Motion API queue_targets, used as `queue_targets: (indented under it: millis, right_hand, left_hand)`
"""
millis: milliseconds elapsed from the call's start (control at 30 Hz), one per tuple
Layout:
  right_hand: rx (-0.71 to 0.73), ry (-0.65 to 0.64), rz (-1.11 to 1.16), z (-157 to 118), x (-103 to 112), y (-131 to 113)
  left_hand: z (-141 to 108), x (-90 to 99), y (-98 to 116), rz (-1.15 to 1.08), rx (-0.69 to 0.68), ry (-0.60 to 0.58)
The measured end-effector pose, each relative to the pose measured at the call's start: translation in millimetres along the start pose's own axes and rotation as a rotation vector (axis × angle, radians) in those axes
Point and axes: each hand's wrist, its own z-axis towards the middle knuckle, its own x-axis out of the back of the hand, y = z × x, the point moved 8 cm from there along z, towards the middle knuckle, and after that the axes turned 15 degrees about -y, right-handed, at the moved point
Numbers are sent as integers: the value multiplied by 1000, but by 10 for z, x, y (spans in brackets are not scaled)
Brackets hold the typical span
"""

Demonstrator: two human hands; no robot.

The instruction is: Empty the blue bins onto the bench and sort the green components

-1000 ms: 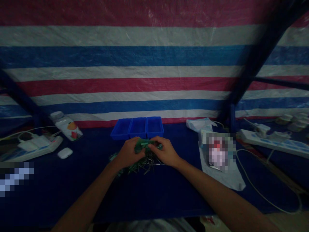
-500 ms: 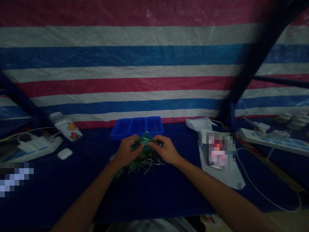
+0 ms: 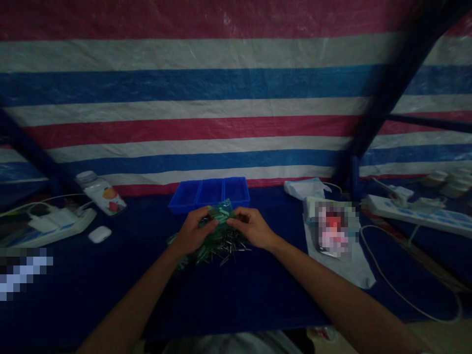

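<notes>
Low at the centre of the table lies a loose heap of small green parts with thin metal leads (image 3: 223, 250). Above it, my left hand (image 3: 192, 232) and my right hand (image 3: 250, 227) pinch opposite sides of a green clump of the same leaded parts (image 3: 221, 211). My fingers hide part of the clump. A blue three-compartment plastic tray (image 3: 209, 192) stands just behind my hands, and the clump overlaps its front wall in this view.
On the dark blue table (image 3: 92, 295) stand a bottle (image 3: 101, 193), a white earbud case (image 3: 99, 234) and a power strip (image 3: 47, 227). A blurred object rests on a grey cloth (image 3: 342, 268) at right. Another power strip (image 3: 405, 214) and cables lie further right.
The green clump has risen and now stands more upright against the tray. My hands have drawn slightly apart and sit a little lower on either side of it.
</notes>
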Motion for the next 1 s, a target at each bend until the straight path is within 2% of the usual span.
queue_targets:
  millis: [100, 333, 567, 767, 1000]
  right_hand:
    - [-1, 18, -45, -1, 28, 5]
    - [21, 160, -154, -29, 113, 6]
    - [18, 107, -102, -9, 67, 28]
    - [14, 29, -32, 2, 36, 25]
    - [25, 38, -36, 5, 56, 18]
  left_hand:
    - [5, -5, -14, -19, 21, -4]
    - [22, 26, -7, 84, 91, 48]
    - [31, -8, 29, 72, 102, 19]
    - [28, -33, -13, -31, 110, -19]
    - [29, -56, -78, -81, 135, -36]
